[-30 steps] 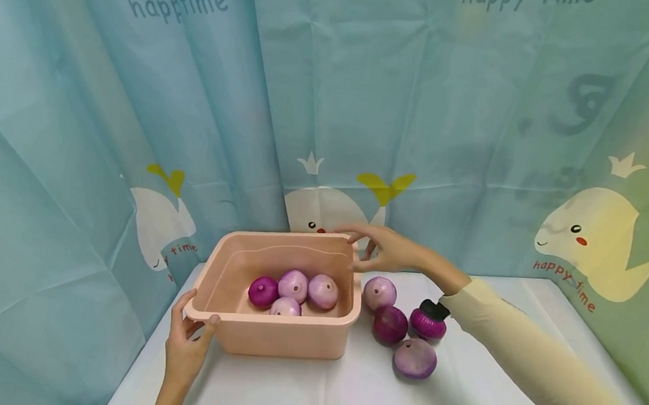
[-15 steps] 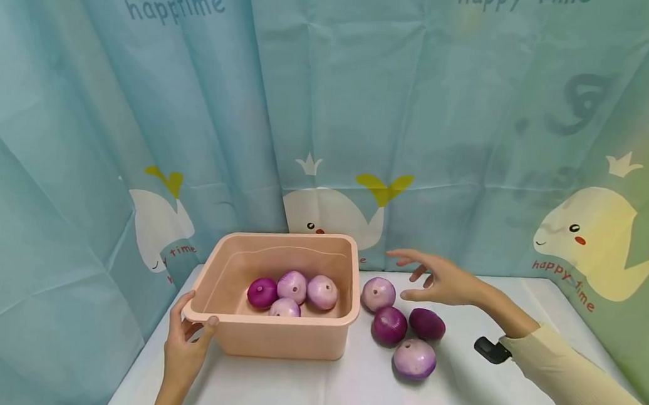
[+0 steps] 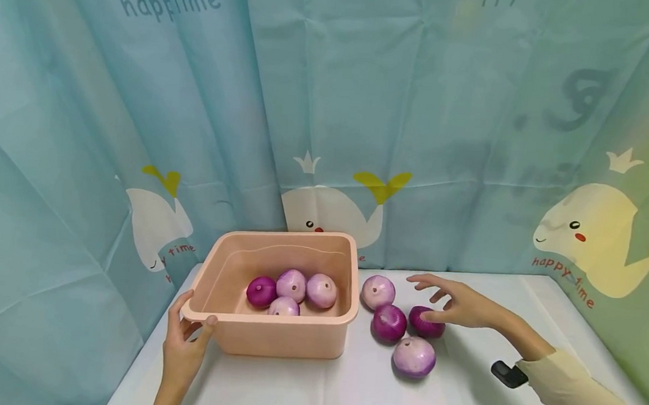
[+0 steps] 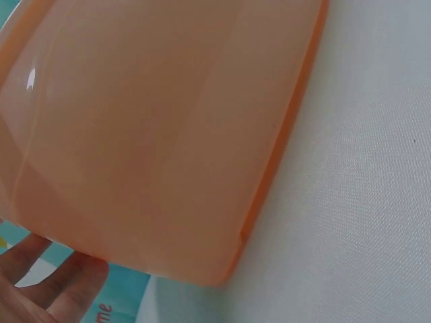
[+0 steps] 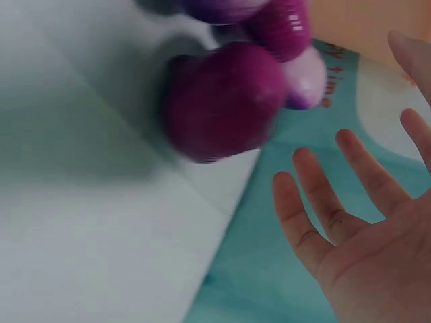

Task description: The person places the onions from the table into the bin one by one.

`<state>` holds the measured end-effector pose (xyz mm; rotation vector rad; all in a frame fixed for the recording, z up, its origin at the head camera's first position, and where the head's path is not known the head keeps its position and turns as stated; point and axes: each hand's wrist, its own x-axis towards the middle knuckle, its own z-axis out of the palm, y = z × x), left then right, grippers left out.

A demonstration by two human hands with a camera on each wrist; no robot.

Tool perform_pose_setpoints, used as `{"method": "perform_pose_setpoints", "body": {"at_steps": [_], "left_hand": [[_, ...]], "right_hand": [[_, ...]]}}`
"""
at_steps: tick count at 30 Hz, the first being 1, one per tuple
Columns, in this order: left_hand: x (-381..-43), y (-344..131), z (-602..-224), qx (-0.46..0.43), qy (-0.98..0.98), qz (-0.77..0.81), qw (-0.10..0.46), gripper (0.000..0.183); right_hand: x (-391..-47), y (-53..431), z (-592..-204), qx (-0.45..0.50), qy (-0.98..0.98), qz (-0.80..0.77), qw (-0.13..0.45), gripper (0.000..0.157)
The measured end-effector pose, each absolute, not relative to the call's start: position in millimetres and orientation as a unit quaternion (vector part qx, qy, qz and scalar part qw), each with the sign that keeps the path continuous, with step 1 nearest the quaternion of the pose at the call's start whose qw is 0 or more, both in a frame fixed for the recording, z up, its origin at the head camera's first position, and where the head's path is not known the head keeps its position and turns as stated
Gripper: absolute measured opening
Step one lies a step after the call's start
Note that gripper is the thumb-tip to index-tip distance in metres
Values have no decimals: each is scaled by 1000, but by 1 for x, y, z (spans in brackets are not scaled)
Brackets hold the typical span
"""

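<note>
My left hand [image 3: 181, 349] holds the front left corner of a pink plastic bin [image 3: 283, 341], thumb at the front and fingers along the left side. The left wrist view shows its fingers [image 4: 81, 286] at the bin's edge. Inside the bin are several red onions, one dark purple [image 3: 261, 292] and the others paler [image 3: 321, 291]. My right hand [image 3: 461, 303] is spread above a dark purple onion [image 3: 427, 330], its thumb overlapping it in the head view. In the right wrist view its palm and fingers show with nothing in them, beside this onion [image 5: 225, 101].
Right of the bin, close to the dark onion, lie a pale onion [image 3: 378, 292], another dark onion [image 3: 389, 324] and a pale purple one [image 3: 414, 357] on the white tabletop [image 3: 367, 400]. A blue curtain [image 3: 449, 111] with whale prints hangs behind. A black wrist device [image 3: 509, 374] is on the right wrist.
My right hand has moved from over the bin's right rim, rightward and down to the dark onion, with its fingers spread. My left hand stays on the bin's corner.
</note>
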<state>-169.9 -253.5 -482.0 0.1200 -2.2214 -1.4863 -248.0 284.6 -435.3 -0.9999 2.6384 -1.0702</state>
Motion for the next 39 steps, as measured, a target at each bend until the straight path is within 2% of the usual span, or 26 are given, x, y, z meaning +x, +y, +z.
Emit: {"method": "perform_pose_setpoints", "body": {"at_steps": [6,10,21,39], "left_hand": [[-171,-254,-482,34,-803,-546,234,69],[-171,-253,-482,35,-801,-550,234,69],[-171,-253,-480,39,-804,-548,229,70],[-170,-255,-482,40,-807,-543,227,70]], "right_hand": [[-244,296,-456,-344,866,-356,71,49],[-243,299,-465,-362,856,-361,75,43],[-246,298,-475,-400,835,-372,67,41],[-247,301,-484,-368,837,-393,94,43]]}}
